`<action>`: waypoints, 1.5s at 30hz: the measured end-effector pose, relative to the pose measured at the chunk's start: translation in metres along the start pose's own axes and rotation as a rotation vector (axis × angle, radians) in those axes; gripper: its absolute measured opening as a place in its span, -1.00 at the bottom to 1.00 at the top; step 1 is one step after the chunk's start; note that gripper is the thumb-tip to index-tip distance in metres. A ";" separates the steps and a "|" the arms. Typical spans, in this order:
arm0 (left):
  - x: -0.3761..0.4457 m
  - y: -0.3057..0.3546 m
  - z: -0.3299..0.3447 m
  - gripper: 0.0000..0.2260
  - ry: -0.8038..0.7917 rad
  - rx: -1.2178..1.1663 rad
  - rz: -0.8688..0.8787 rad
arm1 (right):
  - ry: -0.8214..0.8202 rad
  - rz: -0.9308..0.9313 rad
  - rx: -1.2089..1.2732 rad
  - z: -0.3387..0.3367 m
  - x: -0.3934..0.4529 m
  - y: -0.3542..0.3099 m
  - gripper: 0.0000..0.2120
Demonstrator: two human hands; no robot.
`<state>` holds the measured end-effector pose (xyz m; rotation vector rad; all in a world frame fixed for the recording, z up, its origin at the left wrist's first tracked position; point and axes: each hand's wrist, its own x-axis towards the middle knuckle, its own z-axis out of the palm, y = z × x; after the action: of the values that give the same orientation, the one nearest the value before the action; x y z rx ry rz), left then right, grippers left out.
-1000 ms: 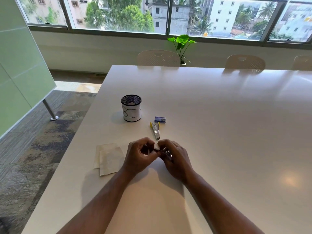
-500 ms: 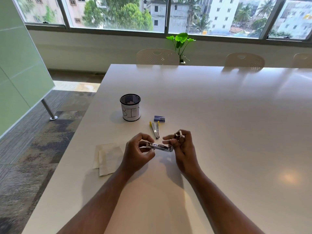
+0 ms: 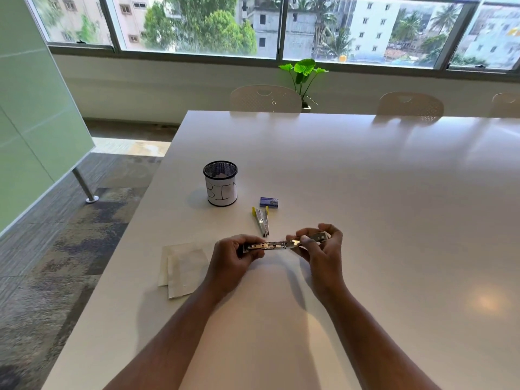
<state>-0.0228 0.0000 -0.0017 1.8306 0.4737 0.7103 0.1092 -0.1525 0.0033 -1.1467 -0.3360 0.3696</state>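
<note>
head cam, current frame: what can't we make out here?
Head view only.
- metal stapler: left end hidden in the left hand; right part partly covered by fingers of the right hand; any staples inside are too small to tell.
- blue box: print too small to read.
- mesh cup: contents hidden by its wall and paper label.
- papers: right edge behind the left wrist.

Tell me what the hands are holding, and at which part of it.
Both hold one metal stapler part, opened out straight. The left hand grips its left end; the right hand pinches its right half between thumb and fingers.
</note>
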 end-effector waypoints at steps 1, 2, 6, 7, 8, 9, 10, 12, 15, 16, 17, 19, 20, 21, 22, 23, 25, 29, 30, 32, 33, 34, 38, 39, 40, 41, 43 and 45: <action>0.000 0.000 -0.001 -0.70 0.007 -0.030 -0.009 | 0.022 0.014 -0.021 0.000 0.001 0.000 -0.66; 0.000 0.000 -0.002 -0.70 0.017 -0.064 -0.014 | 0.038 0.022 -0.047 0.000 0.002 0.000 -0.66; 0.001 0.002 -0.004 -0.72 0.035 -0.190 -0.022 | 0.043 0.014 -0.164 0.001 0.003 0.000 -0.75; 0.001 0.002 -0.004 -0.74 0.026 -0.234 -0.036 | 0.046 0.008 -0.187 0.002 0.003 0.000 -0.77; 0.000 0.002 -0.004 -0.75 0.015 -0.285 -0.055 | 0.056 0.000 -0.200 0.002 0.003 0.000 -0.78; 0.000 0.003 -0.004 -0.76 0.005 -0.329 -0.072 | 0.071 -0.005 -0.202 0.003 0.004 0.000 -0.78; 0.000 0.003 -0.005 -0.77 -0.003 -0.364 -0.084 | 0.086 -0.006 -0.198 0.004 0.004 0.000 -0.78; 0.000 0.004 -0.006 -0.79 -0.018 -0.413 -0.099 | 0.100 -0.008 -0.192 0.004 0.003 -0.001 -0.78; 0.000 0.006 -0.008 -0.79 -0.022 -0.453 -0.118 | 0.112 -0.053 -0.325 0.003 0.000 -0.001 -0.79; 0.000 0.006 -0.009 -0.79 -0.020 -0.463 -0.122 | 0.113 -0.082 -0.385 0.003 -0.001 -0.001 -0.78; 0.000 0.006 -0.009 -0.79 -0.021 -0.471 -0.124 | 0.109 -0.119 -0.434 0.003 -0.003 -0.002 -0.76; -0.001 0.006 -0.009 -0.79 -0.027 -0.482 -0.127 | 0.112 -0.265 -0.575 0.005 -0.007 -0.003 -0.79; -0.001 0.005 -0.009 -0.79 -0.032 -0.487 -0.128 | 0.123 -0.379 -0.675 0.006 -0.009 -0.003 -0.83; -0.001 0.004 -0.009 -0.79 -0.038 -0.490 -0.129 | 0.126 -0.495 -0.770 0.006 -0.010 -0.002 -0.87; 0.000 0.003 -0.009 -0.78 -0.047 -0.490 -0.129 | 0.111 -0.592 -0.845 0.007 -0.011 -0.002 -0.88; 0.000 0.003 -0.009 -0.78 -0.058 -0.487 -0.126 | 0.073 -0.652 -0.899 0.009 -0.012 -0.001 -0.87; 0.000 0.002 -0.008 -0.76 -0.087 -0.470 -0.112 | -0.036 -0.696 -0.980 0.013 -0.015 0.002 -0.84; -0.002 0.002 -0.006 -0.77 -0.163 -0.390 -0.052 | -0.232 -0.692 -1.166 0.018 -0.018 0.008 -0.74; -0.003 0.002 -0.005 -0.76 -0.181 -0.371 -0.030 | -0.263 -0.670 -1.212 0.019 -0.018 0.009 -0.72; -0.003 0.002 -0.004 -0.76 -0.218 -0.344 0.006 | -0.279 -0.609 -1.257 0.019 -0.019 0.009 -0.68; -0.003 0.002 -0.003 -0.76 -0.231 -0.338 0.016 | -0.271 -0.582 -1.257 0.019 -0.019 0.008 -0.67; -0.003 0.001 -0.003 -0.76 -0.241 -0.332 0.024 | -0.258 -0.566 -1.254 0.020 -0.020 0.007 -0.67; -0.005 0.000 -0.001 -0.77 -0.261 -0.311 0.028 | -0.227 -0.558 -1.270 0.021 -0.022 0.004 -0.71; -0.005 0.000 0.000 -0.77 -0.266 -0.313 0.019 | -0.222 -0.541 -1.271 0.021 -0.022 0.003 -0.71; -0.005 0.000 0.000 -0.77 -0.273 -0.308 0.015 | -0.216 -0.526 -1.271 0.021 -0.022 0.002 -0.71; -0.005 0.000 0.000 -0.76 -0.281 -0.294 0.016 | -0.212 -0.516 -1.272 0.021 -0.022 0.002 -0.71; -0.004 -0.001 0.000 -0.75 -0.291 -0.255 0.020 | -0.210 -0.503 -1.276 0.020 -0.022 0.002 -0.70; -0.003 -0.002 0.000 -0.74 -0.285 -0.223 0.020 | -0.214 -0.495 -1.283 0.020 -0.023 0.001 -0.68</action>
<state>-0.0251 -0.0008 -0.0046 1.6929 0.1811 0.4833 0.0802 -0.1462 0.0081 -2.1931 -1.1126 -0.2408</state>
